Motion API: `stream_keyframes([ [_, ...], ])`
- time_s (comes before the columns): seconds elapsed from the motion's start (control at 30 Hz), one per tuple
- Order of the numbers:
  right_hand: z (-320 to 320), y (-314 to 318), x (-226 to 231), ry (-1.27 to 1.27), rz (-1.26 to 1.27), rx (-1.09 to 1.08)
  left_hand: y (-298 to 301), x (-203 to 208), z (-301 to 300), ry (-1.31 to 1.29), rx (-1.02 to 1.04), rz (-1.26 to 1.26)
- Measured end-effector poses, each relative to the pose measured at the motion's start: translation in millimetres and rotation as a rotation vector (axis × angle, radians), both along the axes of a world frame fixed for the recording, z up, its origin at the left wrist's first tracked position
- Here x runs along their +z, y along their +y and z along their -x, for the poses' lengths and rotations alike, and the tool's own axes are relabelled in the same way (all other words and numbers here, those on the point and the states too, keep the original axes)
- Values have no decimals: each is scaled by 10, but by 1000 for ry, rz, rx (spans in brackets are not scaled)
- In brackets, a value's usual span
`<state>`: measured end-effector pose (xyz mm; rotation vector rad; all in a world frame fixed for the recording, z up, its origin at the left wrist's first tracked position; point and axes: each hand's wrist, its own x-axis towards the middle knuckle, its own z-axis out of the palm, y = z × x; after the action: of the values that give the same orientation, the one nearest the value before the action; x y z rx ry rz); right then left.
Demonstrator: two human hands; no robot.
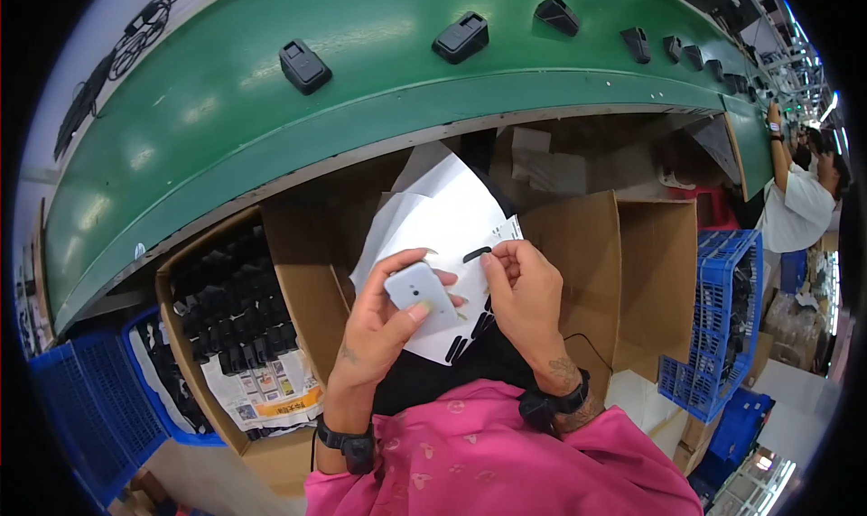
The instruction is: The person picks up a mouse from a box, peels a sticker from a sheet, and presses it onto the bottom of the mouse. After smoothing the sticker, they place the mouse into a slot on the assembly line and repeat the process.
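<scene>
My left hand (384, 313) grips a pale grey, rounded plastic casing (421, 292) with small dark holes in its face, the thumb lying along its lower edge. To its right, my right hand (522, 295) is closed in a pinch at one end of a short black strip (476, 254). That strip is over white sheets (442, 200) spread across my lap. More black strips (457, 348) lie near the sheets' lower edge, partly hidden by my hands.
Ahead runs a green conveyor table (208, 74) with several black charger-like blocks (305, 65). At left stands a cardboard box (293, 290) of black parts on newspaper. An open carton (655, 281) and blue crate (713, 322) are at right. Farther off is a person (799, 200).
</scene>
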<state>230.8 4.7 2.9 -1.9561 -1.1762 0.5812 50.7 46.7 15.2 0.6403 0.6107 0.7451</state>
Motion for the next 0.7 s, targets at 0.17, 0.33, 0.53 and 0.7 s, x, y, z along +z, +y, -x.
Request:
stream_keyframes([
  [0.17, -27, -3, 56, 59, 52, 18, -62, -97, -103, 135, -67, -21],
  [0.33, -148, -118, 193, 524, -49, -8, -76, -84, -125, 309, -25, -117],
  [0.53, -36, -203, 760, 845, -36, 118, -193, 392, -128, 312, -143, -70],
  [0.7, 28, -216, 783, 921, -127, 241, -230, 553, -120, 221, -211, -64],
])
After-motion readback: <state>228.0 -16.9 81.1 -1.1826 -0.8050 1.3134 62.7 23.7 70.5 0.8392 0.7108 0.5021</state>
